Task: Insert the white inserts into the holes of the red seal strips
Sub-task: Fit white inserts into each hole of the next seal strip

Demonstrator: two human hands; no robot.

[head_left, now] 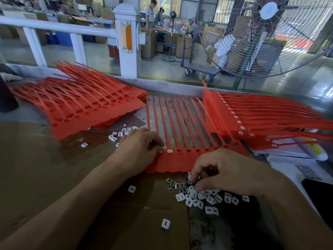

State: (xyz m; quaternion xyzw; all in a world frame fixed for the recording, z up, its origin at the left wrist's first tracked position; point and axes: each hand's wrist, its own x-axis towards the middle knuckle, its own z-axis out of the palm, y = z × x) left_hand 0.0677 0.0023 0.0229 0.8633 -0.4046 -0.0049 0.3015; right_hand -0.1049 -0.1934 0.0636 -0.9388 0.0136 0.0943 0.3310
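Observation:
A red seal strip sheet [182, 159] lies flat in front of me, its thin tails running away from me. The two leftmost holes hold white inserts [169, 151]; the holes to their right are bare. My left hand [140, 148] rests on the sheet's left end, fingers curled, pressing at the first hole. My right hand [219, 170] reaches into a loose heap of white inserts [201, 197] on the near side of the sheet and pinches one between thumb and fingers.
A stack of red strips without inserts [86, 105] lies at the left, a stack with inserts fitted [252, 120] at the right. More white inserts [122, 132] sit beyond my left hand. A large fan [270, 33] stands beyond the table. A phone [320, 193] lies at right.

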